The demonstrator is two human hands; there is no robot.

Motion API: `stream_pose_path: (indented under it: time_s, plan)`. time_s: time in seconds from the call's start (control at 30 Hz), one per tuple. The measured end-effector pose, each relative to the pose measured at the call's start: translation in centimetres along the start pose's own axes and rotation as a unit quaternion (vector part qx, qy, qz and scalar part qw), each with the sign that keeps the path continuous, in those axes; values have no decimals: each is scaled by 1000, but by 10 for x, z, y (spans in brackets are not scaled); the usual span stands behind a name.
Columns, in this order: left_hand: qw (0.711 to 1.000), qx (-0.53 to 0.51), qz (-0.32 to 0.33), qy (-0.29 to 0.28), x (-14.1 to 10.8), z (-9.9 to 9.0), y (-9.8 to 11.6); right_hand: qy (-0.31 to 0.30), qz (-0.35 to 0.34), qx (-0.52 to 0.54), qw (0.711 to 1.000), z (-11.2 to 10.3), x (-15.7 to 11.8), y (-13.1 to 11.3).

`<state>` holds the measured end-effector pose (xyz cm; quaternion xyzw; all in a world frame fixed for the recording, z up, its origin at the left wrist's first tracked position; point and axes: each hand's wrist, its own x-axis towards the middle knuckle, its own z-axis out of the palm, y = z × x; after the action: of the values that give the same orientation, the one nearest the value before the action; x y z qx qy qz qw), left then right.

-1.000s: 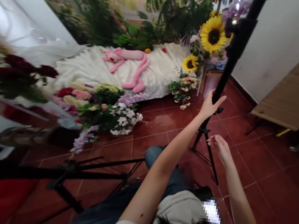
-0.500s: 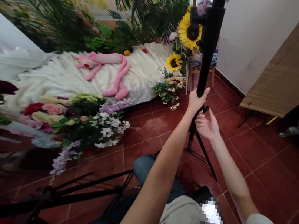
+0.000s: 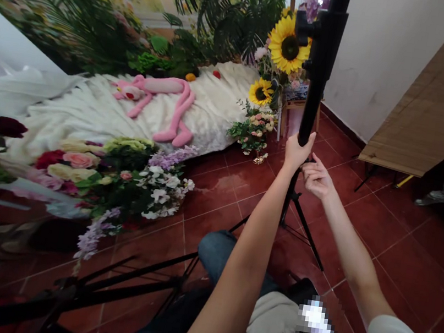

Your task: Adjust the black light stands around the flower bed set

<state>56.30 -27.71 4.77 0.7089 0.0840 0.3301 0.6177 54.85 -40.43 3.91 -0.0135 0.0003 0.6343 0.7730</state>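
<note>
Gripping black stand (image 3: 314, 99) right of frame centre, left hand (image 3: 298, 152) wrapped round it. Holding right hand (image 3: 317, 179) just below, fingers curled close beside stand; cannot tell if grasping anything. At upper left, pink toy (image 3: 163, 85) on white cloth (image 3: 74, 119); sunflowers (image 3: 288, 48) behind stand, tripod (image 3: 103, 293) lower left.
</note>
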Motion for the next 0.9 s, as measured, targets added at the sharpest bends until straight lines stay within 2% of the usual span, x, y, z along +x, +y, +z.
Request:
stream_pose_path:
  time_s: [0.07,0.1,0.2,0.27,0.37,0.4,0.43,0.47,0.57,0.6,0.63,0.67,0.7,0.8,0.9]
  plan:
    - [1000,-1,2,-3,0,0,1,75,-41,-134,987,2,2,-2]
    - [1000,-2,1,-4,0,-1,1,121,-64,-217,967,4,2,-2]
    - [1000,-4,-5,-10,0,-1,2,236,-127,-440,857,7,3,1]
    - [1000,-6,-7,-16,0,-2,4,257,-149,-528,796,8,3,4]
    - [999,-12,-12,-35,0,-4,7,238,-158,-614,736,8,0,3]
    - [999,-15,-15,-44,1,-4,8,233,-167,-649,705,9,-1,2]
    - [998,-17,-19,-54,1,-5,8,230,-184,-690,661,10,-3,1]
    - [998,-19,-21,-63,1,-6,9,231,-208,-735,603,11,-6,0]
    - [997,-19,-25,-78,0,-8,10,244,-295,-837,391,19,-18,-2]
    - [996,-19,-25,-77,-1,-8,11,244,-318,-852,335,23,-24,-2]
    - [997,-20,-27,-76,-1,-8,11,243,-339,-860,296,28,-29,-2]
    - [997,-22,-29,-73,-2,-8,11,239,-359,-860,273,34,-33,-3]
    - [997,-24,-29,-72,-3,-8,12,233,-382,-855,263,41,-37,-4]
    - [996,-27,-28,-74,-3,-7,12,198,-467,-818,270,75,-36,-9]
    - [997,-17,-25,-66,-3,-7,10,153,-516,-795,280,123,-13,-19]
